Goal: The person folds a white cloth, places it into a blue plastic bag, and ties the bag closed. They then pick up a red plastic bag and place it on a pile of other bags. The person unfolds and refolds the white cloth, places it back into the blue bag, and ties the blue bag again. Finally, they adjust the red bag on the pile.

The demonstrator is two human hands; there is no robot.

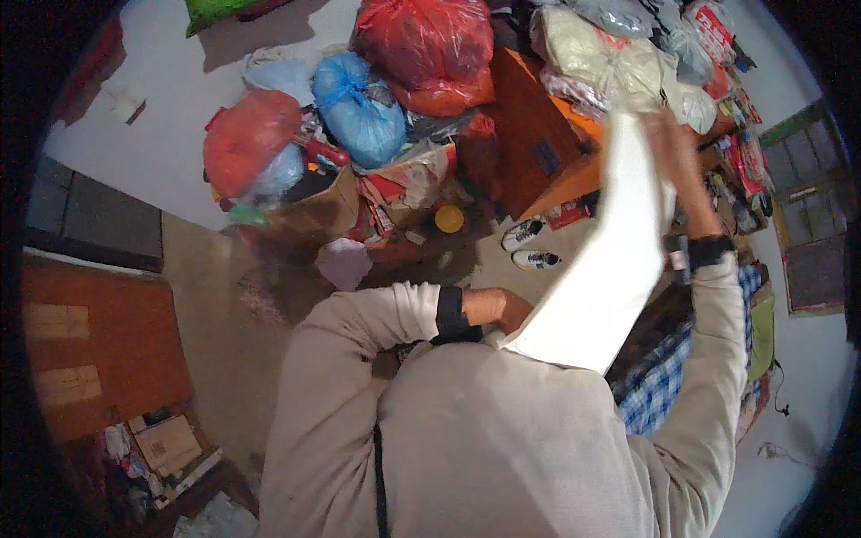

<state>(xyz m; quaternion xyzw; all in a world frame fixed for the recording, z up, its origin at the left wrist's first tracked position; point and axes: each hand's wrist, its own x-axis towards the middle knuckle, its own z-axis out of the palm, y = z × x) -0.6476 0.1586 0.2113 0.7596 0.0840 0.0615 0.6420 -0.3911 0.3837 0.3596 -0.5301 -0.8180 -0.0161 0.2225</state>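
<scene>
A long white piece that looks like folded cloth (605,260) slants from my waist up to the far right, bright and washed out. My right hand (671,148) is raised at its upper end and appears closed on its edge, though motion blurs the fingers. At the lower end, close against my body, is my left hand (511,314). Its wrist and back show, while the cloth covers its fingers, so their grip cannot be made out. Both sleeves are beige with dark cuffs.
Stuffed red bags (426,49), a blue bag (359,108) and pale bags (601,63) pile up ahead. A brown wooden cabinet (538,134) leans among them. Sneakers (529,247) stand on the floor. Blue checked fabric (659,386) lies right; a wooden panel (108,341) stands left.
</scene>
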